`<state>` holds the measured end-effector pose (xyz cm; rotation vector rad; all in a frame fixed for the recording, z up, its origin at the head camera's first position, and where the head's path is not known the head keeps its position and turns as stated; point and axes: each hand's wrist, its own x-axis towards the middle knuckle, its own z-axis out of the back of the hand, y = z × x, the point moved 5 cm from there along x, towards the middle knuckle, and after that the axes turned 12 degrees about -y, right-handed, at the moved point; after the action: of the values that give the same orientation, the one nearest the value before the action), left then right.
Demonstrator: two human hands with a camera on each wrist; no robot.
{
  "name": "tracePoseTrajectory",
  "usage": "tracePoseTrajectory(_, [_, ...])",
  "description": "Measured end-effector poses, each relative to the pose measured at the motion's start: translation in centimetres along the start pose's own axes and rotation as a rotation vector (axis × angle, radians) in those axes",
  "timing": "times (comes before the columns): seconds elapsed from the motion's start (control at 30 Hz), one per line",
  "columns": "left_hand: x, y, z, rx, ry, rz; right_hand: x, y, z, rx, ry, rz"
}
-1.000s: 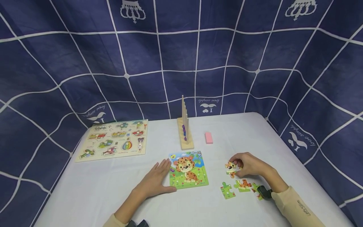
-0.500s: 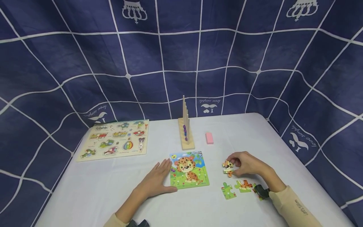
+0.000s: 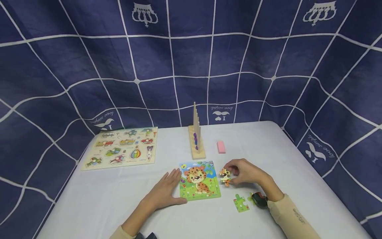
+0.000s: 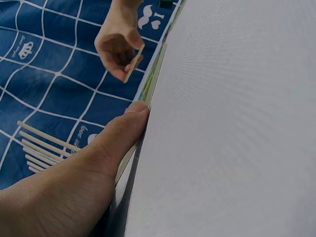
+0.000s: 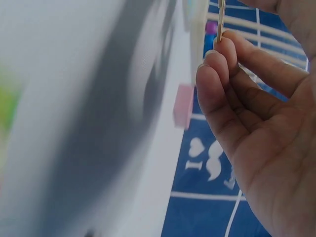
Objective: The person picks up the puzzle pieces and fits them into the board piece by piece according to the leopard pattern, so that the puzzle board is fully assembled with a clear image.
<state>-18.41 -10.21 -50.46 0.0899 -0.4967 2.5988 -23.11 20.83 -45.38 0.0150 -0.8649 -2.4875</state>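
Observation:
A square leopard puzzle board (image 3: 206, 191) lies flat on the white table. My left hand (image 3: 162, 194) rests against its left side, fingers straight and thumb at the near edge. To the right of the board, my right hand (image 3: 249, 172) pinches a jigsaw piece (image 3: 224, 177) with part of a leopard's face on it, held just off the board's right edge. Only the thin edge of this piece shows in the right wrist view, between thumb and fingertips. A green jigsaw piece (image 3: 240, 203) lies nearer me. Beside it, another piece is mostly hidden by the right wrist camera.
Behind the board stands a wooden base (image 3: 197, 153) with upright pegs and a few purple and blue beads. A pink block (image 3: 221, 147) lies right of it. A vehicle peg puzzle (image 3: 122, 146) sits at the back left. Dark blue checked cloth (image 3: 191, 56) hangs behind the table.
My right hand has moved left with the jigsaw piece, bringing it close to the board's right edge. Its wrist now covers more of the loose pieces. My left hand has stayed in place.

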Motion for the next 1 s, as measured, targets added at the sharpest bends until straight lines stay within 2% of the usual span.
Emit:
tracePoseTrajectory(0.33, [0.0,-0.1,-0.1,0.01,-0.005,-0.005,2.1,2.9,-1.6,-0.021,0.02,0.104])
tracePoseTrajectory(0.57, [0.0,0.0,-0.1,0.023,-0.004,-0.009,3.2,4.3,-2.9,-0.025,0.039,0.115])
tracePoseTrajectory(1.0, [-0.1,-0.1,0.1,0.033,-0.011,-0.028,4.6,6.1,-4.8,-0.008,0.078,0.088])
